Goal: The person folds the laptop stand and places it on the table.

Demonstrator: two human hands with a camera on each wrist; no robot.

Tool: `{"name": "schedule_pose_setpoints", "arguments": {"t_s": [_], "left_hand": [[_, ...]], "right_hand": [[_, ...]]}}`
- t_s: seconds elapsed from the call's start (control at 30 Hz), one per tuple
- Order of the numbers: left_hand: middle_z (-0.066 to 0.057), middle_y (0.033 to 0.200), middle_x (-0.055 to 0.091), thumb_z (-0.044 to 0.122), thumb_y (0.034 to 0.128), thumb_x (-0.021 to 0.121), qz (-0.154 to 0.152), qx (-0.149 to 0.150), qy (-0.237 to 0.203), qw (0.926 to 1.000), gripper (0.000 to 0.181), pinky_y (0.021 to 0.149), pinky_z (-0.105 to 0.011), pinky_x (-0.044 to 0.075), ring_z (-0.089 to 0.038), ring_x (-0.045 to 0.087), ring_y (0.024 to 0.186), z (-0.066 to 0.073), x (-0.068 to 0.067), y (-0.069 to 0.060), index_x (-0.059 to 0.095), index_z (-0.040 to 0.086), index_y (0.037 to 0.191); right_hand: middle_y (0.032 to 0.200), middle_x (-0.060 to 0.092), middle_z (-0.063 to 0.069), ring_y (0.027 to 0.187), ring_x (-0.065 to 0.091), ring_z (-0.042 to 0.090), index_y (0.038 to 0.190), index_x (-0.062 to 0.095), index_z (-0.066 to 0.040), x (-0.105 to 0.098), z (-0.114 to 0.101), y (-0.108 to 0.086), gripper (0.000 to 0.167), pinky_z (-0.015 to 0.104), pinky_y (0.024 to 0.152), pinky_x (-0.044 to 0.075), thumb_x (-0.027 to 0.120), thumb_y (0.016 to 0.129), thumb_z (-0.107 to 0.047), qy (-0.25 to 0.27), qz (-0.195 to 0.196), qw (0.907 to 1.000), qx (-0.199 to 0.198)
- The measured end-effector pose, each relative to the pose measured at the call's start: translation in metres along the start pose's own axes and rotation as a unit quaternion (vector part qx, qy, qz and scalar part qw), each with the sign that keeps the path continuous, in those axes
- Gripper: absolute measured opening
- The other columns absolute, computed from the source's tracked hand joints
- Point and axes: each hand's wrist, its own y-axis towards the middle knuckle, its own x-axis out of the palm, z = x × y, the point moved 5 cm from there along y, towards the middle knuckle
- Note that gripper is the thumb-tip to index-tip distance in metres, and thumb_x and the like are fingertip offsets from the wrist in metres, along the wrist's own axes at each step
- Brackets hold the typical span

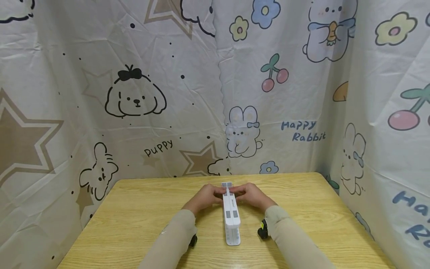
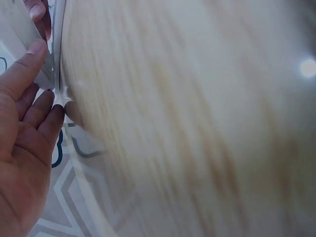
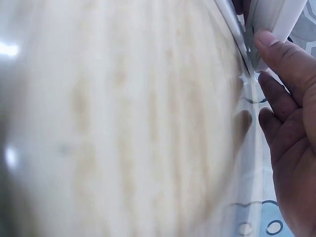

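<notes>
A white folding laptop stand point(image 1: 230, 204) with grey pads stands on the wooden table, long and narrow, one end toward me. At its far end my left hand point(image 1: 207, 196) grips the left side, and my right hand point(image 1: 252, 195) grips the right side. In the left wrist view the left thumb point(image 2: 35, 48) lies along the stand's white side. The right thumb point(image 3: 267, 39) presses the opposite side in the right wrist view. Some of the fingertips are hidden behind the stand.
The wooden table point(image 1: 141, 216) reaches back to a printed curtain point(image 1: 188, 112) with puppies, stars and rabbits, which also hangs at both sides. A dark wrist device point(image 1: 263, 229) sits by the right sleeve.
</notes>
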Motion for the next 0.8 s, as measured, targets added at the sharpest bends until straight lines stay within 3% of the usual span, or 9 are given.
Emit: {"name": "schedule_pose_setpoints", "arguments": {"t_s": [0.17,0.43,0.8], "left_hand": [[0.0,0.141,0.063,0.012,0.082,0.086,-0.011,0.004,0.014,0.9998,0.049,0.118,-0.043,0.04,-0.026,0.053,0.138,0.0026,-0.0002,-0.0008,0.071,0.011,0.129],[-0.001,0.141,0.063,0.012,0.0791,0.087,-0.014,0.025,0.075,0.9967,0.05,0.117,-0.041,0.041,-0.024,0.055,0.137,0.0052,0.002,-0.001,0.072,0.009,0.126],[0.003,0.143,0.061,0.014,0.0796,0.087,-0.012,0.008,0.084,0.9963,0.05,0.117,-0.039,0.041,-0.022,0.054,0.137,0.0022,0.0036,0.0007,0.072,0.011,0.127]], "right_hand": [[0.139,0.065,-0.001,0.136,0.056,0.024,0.126,0.074,-0.023,0.0018,0.0002,-0.0012,0.044,0.043,0.112,0.047,0.081,0.086,-0.007,-0.02,-0.001,0.9997,-0.011],[0.146,0.06,0.002,0.139,0.052,0.027,0.131,0.071,-0.013,0.0056,-0.0037,-0.0054,0.049,0.044,0.112,0.046,0.081,0.084,-0.001,-0.037,-0.014,0.9988,-0.027],[0.149,0.057,0.001,0.143,0.047,0.026,0.134,0.069,-0.013,0.0063,-0.0045,-0.0077,0.052,0.043,0.115,0.043,0.08,0.085,-0.001,-0.051,-0.024,0.9979,-0.033]]}}
